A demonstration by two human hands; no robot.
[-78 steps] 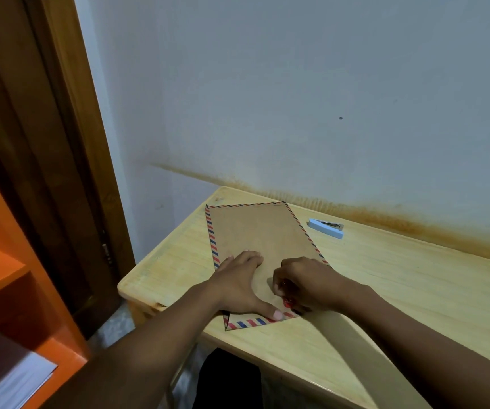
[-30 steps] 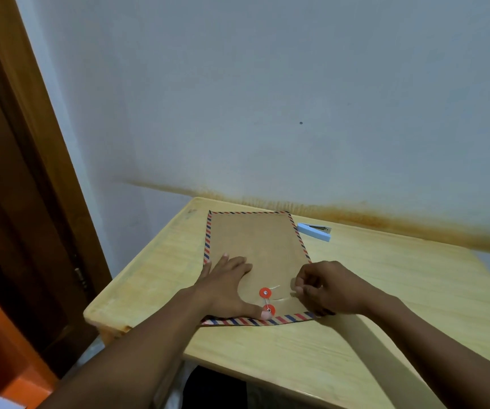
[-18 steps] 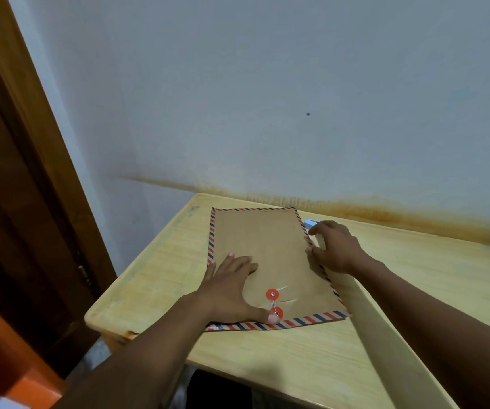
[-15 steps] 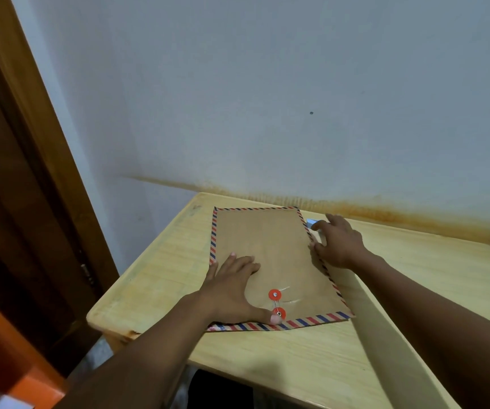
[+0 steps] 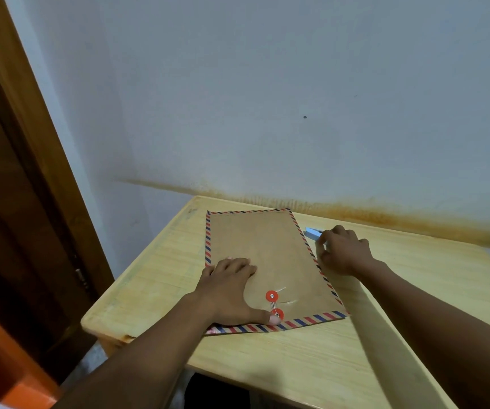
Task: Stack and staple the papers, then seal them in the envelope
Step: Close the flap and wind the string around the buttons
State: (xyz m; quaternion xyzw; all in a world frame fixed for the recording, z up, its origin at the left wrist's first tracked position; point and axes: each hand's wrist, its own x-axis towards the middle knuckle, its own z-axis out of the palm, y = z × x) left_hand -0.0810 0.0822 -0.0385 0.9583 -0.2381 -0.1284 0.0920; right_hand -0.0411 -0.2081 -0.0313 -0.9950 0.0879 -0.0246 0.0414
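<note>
A brown envelope (image 5: pixel 261 240) with a red-and-blue striped border lies flat on the wooden table (image 5: pixel 432 293), its flap end toward me. Two red string-tie discs (image 5: pixel 271 296) sit near that end with string wound between them. My left hand (image 5: pixel 229 287) presses flat on the envelope, the thumb tip on the lower disc. My right hand (image 5: pixel 342 250) is just past the envelope's right edge, fingers curled over a light blue stapler (image 5: pixel 311 232); only the stapler's left tip shows. No loose papers are in view.
The table stands against a pale wall with a rusty stain line (image 5: pixel 355 211). A dark wooden door frame (image 5: pixel 31 172) rises on the left, and an orange shelf corner (image 5: pixel 7 376) sits at the lower left. The table's left edge (image 5: pixel 137 276) is close to the envelope.
My right hand left the string tie at the envelope's near end and moved away to the stapler, closing its fingers over it. My left hand stayed pressing on the envelope.
</note>
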